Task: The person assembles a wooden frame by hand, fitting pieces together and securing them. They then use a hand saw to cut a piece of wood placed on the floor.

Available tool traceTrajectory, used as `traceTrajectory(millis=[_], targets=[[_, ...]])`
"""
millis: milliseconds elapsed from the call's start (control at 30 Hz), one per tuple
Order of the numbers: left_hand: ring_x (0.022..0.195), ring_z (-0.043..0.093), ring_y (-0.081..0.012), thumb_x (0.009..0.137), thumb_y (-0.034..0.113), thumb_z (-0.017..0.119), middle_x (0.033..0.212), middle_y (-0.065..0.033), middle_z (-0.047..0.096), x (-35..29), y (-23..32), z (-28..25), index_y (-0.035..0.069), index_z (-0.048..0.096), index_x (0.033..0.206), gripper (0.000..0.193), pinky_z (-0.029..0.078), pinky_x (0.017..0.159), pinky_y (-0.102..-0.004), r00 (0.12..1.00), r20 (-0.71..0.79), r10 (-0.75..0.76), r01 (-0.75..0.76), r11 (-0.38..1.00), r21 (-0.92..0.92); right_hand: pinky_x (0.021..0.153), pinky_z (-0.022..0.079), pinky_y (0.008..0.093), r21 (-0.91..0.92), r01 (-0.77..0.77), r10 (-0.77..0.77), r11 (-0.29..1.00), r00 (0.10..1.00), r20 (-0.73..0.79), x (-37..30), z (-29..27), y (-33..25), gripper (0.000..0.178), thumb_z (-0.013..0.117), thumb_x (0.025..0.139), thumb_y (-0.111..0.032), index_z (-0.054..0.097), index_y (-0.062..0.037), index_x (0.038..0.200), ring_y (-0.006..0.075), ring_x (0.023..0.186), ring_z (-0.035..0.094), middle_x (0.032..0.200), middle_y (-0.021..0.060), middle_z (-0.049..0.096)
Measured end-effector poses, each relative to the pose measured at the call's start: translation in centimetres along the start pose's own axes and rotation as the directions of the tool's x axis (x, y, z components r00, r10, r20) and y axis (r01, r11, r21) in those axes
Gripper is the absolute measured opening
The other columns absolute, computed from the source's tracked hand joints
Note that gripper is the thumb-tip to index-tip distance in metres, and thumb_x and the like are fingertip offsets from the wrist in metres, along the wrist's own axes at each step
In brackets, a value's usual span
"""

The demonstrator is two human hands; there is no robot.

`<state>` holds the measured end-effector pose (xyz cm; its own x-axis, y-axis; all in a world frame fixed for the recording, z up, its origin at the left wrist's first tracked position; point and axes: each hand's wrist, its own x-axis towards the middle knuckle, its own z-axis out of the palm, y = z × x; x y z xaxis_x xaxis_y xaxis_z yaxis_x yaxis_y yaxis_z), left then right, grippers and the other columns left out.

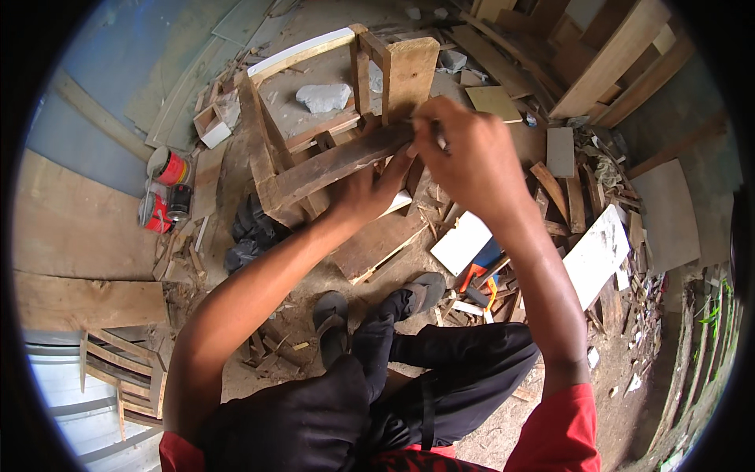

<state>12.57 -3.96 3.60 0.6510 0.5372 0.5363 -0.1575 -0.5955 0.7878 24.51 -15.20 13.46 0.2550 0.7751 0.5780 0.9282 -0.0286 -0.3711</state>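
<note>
A rough wooden frame (287,179), shaped like a small stool or chair frame, stands tilted in front of me. Its near rail is dark and weathered, and an upright plank (410,72) rises at its right corner. My left hand (368,191) grips that rail from the near side, its fingers reaching toward the right joint and partly hidden. Over the same joint, my right hand (470,153) is closed with its fingertips together at the rail's end. Whatever lies between those fingers is hidden.
Red paint cans (167,167) stand at the left. An orange-handled hand tool (474,275) lies near my right knee by a white board (462,242). Wood scraps and offcuts litter the ground, with long planks (613,55) leaning at the far right. A pale stone (324,97) lies beyond the near rail.
</note>
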Motion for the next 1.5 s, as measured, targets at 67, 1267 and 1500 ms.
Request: traceTrajectory(millis=[67, 1267, 1500], targets=[[0.109, 0.063, -0.0298, 0.098, 0.024, 0.063, 0.119, -0.0179, 0.066, 0.6, 1.0, -0.3, 0.001, 0.062, 0.124, 0.035, 0.048, 0.092, -0.0399, 1.000, 0.010, 0.010, -0.010, 1.000, -0.017, 0.064, 0.055, 0.0461, -0.052, -0.080, 0.080, 0.995, 0.997, -0.005, 0.4, -1.4, 0.8, 0.013, 0.064, 0.087, -0.014, 0.067, -0.0018, 0.090, 0.0394, 0.067, 0.068, 0.068, 0.0201, 0.067], [0.089, 0.054, -0.0079, 0.102, 0.031, 0.060, 0.095, -0.0015, 0.064, -1.7, -3.3, 0.6, -0.003, 0.065, 0.111, 0.036, 0.044, 0.081, -0.0265, 0.933, -0.180, -0.313, 0.259, 0.928, -0.269, 0.074, 0.054, 0.0431, -0.090, -0.880, 0.883, 0.465, 0.454, 0.123, -41.4, 17.0, 18.4, 0.025, 0.071, 0.085, -0.024, 0.071, 0.0005, 0.085, 0.0338, 0.077, 0.071, 0.078, 0.0192, 0.070], [0.077, 0.061, -0.0139, 0.102, 0.034, 0.059, 0.086, -0.0064, 0.063, 1.0, -0.2, -0.8, 0.002, 0.057, 0.113, 0.034, 0.049, 0.066, -0.0309, 0.858, -0.438, -0.267, 0.157, 0.950, -0.272, 0.072, 0.054, 0.0405, -0.027, -0.794, 0.779, 0.607, 0.588, 0.217, -40.9, 18.2, 17.5, 0.025, 0.071, 0.085, -0.021, 0.071, 0.0017, 0.093, 0.0322, 0.077, 0.071, 0.082, 0.0192, 0.071]])
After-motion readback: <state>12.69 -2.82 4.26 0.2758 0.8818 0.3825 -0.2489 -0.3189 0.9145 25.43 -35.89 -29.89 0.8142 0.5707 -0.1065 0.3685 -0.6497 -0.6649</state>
